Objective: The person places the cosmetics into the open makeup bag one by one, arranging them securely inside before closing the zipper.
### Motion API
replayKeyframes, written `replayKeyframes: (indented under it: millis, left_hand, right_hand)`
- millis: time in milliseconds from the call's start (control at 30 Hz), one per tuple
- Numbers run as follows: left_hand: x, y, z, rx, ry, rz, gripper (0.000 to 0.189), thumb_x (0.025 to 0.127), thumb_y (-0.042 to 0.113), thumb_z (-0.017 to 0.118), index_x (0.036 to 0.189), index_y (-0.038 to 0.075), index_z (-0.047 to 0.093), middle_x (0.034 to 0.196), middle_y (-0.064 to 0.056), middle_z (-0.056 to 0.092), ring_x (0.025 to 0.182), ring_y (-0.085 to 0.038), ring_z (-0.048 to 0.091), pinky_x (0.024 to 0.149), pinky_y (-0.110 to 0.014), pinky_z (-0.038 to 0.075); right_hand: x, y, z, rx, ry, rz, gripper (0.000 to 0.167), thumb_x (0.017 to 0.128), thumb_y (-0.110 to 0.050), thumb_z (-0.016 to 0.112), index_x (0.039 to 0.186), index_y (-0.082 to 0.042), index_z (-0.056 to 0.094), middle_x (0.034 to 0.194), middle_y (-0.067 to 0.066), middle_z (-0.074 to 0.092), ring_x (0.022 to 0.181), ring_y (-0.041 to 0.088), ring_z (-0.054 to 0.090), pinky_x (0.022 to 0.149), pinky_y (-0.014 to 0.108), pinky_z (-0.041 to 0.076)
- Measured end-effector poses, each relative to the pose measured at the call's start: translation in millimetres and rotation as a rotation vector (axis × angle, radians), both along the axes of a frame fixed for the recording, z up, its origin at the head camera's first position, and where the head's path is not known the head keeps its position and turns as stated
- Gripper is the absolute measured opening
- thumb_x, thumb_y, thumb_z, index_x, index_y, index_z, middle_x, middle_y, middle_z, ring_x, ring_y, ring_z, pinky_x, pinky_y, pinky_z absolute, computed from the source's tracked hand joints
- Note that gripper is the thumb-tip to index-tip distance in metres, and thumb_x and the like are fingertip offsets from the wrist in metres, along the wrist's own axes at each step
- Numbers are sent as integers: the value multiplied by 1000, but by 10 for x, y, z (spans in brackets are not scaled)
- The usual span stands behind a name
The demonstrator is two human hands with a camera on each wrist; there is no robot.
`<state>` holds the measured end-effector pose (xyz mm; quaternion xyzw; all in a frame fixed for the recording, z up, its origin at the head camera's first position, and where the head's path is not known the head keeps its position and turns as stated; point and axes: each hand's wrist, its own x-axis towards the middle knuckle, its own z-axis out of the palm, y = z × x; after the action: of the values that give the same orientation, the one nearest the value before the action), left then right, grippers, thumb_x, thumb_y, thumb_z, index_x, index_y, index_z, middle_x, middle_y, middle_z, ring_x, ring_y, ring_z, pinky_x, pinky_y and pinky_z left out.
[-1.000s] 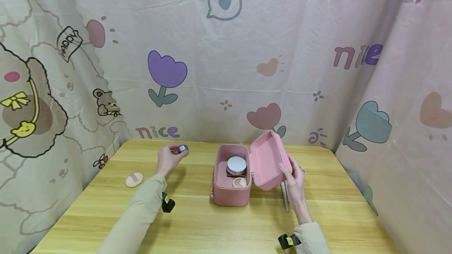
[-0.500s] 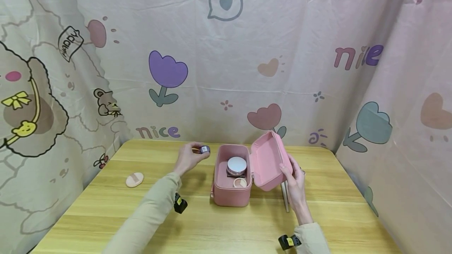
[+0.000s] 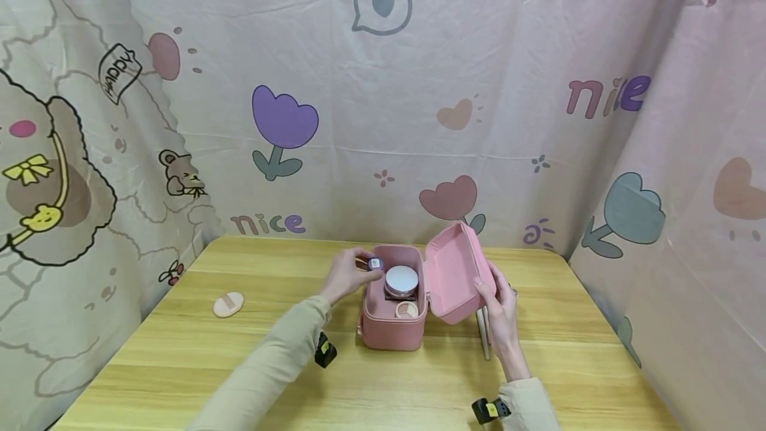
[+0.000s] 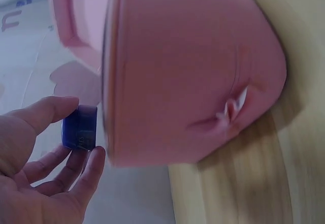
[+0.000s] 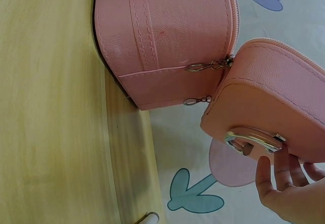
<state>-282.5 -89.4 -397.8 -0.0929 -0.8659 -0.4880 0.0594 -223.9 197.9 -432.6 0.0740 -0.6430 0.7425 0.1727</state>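
My left hand [image 3: 348,276] pinches a small blue jar [image 4: 80,127] between thumb and fingers. The jar's white-labelled end shows in the head view, where it overlaps the left rim of a pink cosmetic case [image 3: 391,336]. Inside the case sit a round compact [image 3: 401,278] with a pale top, a dark flat piece under it, and a small round palette [image 3: 406,310] in several tones. My right hand [image 3: 501,304] holds the case's lid [image 3: 453,273] tilted back on the right. In the right wrist view, its fingers are at the lid's metal-trimmed handle [image 5: 254,138].
An oval powder puff [image 3: 229,304] lies on the wooden table [image 3: 179,378] at the left. Slim pale sticks [image 3: 483,338] lie beside the right hand, partly hidden by the lid and hand. Zipper pulls [image 5: 203,66] hang at the case's hinge side. A printed curtain [image 3: 371,85] encloses the table.
My left hand has carried the blue jar rightward, from over the table to the case's left rim. The right hand and the lid have stayed in place.
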Motion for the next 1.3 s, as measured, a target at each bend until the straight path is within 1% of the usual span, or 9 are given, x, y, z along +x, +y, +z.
replayKeyframes:
  millis: [267, 500, 733, 833, 1000, 1133, 1233, 1300]
  left_hand:
    - [21, 196, -20, -70, 36, -38, 38, 78, 11, 84, 111, -3, 70, 100, -16, 75, 90, -25, 72, 81, -35, 60]
    - [16, 336, -24, -108, 46, -84, 37, 77, 11, 85, 108, -4, 70, 98, -16, 74, 86, -23, 71, 77, -29, 60]
    - [18, 431, -36, -147, 85, -121, 37, 76, 12, 84, 107, -4, 72, 99, -16, 75, 88, -25, 70, 79, -29, 58]
    - [21, 471, -48, -163, 77, -143, 35, 77, 12, 83, 107, -3, 72, 98, -14, 75, 86, -22, 70, 78, -28, 57]
    - [13, 529, -108, -190, 70, -167, 30, 77, 11, 83, 103, -1, 74, 95, -12, 76, 81, -17, 68, 76, -25, 54]
    - [12, 550, -160, -216, 88, -181, 25, 75, 9, 83, 97, 1, 75, 93, -10, 76, 81, -20, 69, 77, -24, 51]
    - [16, 559, -189, -238, 103, -196, 24, 74, 8, 83, 94, 1, 74, 91, -11, 76, 83, -22, 71, 76, -24, 53]
    - [22, 567, -198, -247, 93, -199, 23, 74, 8, 84, 93, 1, 74, 92, -11, 76, 83, -22, 71, 75, -25, 53]
  right_hand:
    - [-3, -4, 0, -5, 5, -2, 53, 101, -8, 50, 152, 2, 37, 133, -4, 53, 115, 6, 58, 95, 15, 52]
    - [-3, -4, 4, -7, 1, -13, 53, 101, -8, 51, 151, 2, 38, 131, -6, 55, 114, 6, 59, 94, 15, 53]
    - [1, -4, 8, -3, -10, -7, 54, 101, -8, 51, 152, 2, 37, 133, -3, 52, 115, 5, 58, 95, 15, 53]
    - [0, -4, 11, -1, -9, -6, 54, 101, -9, 50, 152, 1, 36, 135, -1, 51, 115, 5, 58, 95, 15, 52]
    - [3, -7, 14, 1, -9, -1, 54, 101, -8, 50, 152, 1, 36, 136, 1, 50, 115, 5, 58, 95, 15, 52]
    - [6, -12, 18, -1, 1, -1, 53, 101, -7, 49, 152, 2, 36, 136, 3, 50, 115, 5, 58, 95, 15, 52]
    - [3, -12, 19, -3, 8, -5, 53, 101, -7, 49, 151, 4, 36, 136, 4, 50, 114, 4, 58, 94, 14, 52]
    - [1, -11, 19, -4, 10, -6, 53, 101, -7, 49, 151, 4, 36, 136, 4, 50, 114, 4, 58, 94, 14, 52]
